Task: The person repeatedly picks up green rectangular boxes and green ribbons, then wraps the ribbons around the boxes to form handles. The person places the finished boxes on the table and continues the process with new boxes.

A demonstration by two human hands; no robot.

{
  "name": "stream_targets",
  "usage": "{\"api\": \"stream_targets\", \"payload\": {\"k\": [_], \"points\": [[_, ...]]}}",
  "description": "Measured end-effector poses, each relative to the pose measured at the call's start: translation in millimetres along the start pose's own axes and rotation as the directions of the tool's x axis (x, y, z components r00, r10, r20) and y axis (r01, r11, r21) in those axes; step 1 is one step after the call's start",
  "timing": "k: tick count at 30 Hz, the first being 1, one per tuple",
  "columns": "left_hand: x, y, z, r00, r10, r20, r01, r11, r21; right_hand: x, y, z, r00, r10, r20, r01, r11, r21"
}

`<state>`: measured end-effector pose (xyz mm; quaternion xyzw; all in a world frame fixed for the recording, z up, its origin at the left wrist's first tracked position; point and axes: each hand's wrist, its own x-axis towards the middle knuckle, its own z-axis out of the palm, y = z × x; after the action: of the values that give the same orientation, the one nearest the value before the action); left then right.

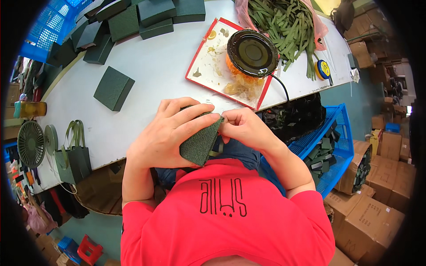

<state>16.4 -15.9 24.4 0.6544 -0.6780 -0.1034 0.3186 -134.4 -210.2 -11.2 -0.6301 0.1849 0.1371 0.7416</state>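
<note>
My left hand (166, 133) is wrapped over a small dark green patterned box (200, 142), held tilted just off the table's front edge, above my lap. At the box's right edge is my right hand (244, 128), its thumb and fingers pinched together. What the pinch holds is hidden by the fingers. Another dark green box (113, 88) lies alone on the white table (151, 66), beyond my left hand. A round black pot (253, 53) with a cord stands past my right hand, on a red-edged board (204, 66) smeared with yellowish residue.
Several green boxes (157, 11) are piled at the far left by a blue crate (55, 29). Green ribbon strips (288, 31) fill a pink bag at the far right. A fan (31, 144) and green gift bag (73, 162) stand left. A blue crate (344, 144) sits right, near cartons (370, 219).
</note>
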Motion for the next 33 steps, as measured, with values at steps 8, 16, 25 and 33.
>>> {"api": "stream_targets", "payload": {"k": [8,16,25,33], "points": [[-12.7,-8.8,8.2,0.990,-0.134,-0.054,0.124,0.980,-0.158,-10.0,-5.1,-4.4,0.990,-0.084,-0.112,0.101,0.984,0.148],[-12.2,-6.7,8.3,0.989,-0.135,-0.060,0.125,0.981,-0.152,-8.6,7.3,5.0,0.950,-0.161,-0.269,0.209,0.965,0.160],[-5.3,3.8,6.6,0.995,-0.103,-0.005,0.103,0.995,-0.010,-1.6,5.9,13.4,0.979,-0.062,-0.193,0.073,0.996,0.050],[-15.9,-3.9,9.2,0.972,-0.198,-0.131,0.198,0.980,-0.012,-12.9,16.4,-8.6,0.828,-0.113,-0.550,0.315,0.904,0.289]]}}
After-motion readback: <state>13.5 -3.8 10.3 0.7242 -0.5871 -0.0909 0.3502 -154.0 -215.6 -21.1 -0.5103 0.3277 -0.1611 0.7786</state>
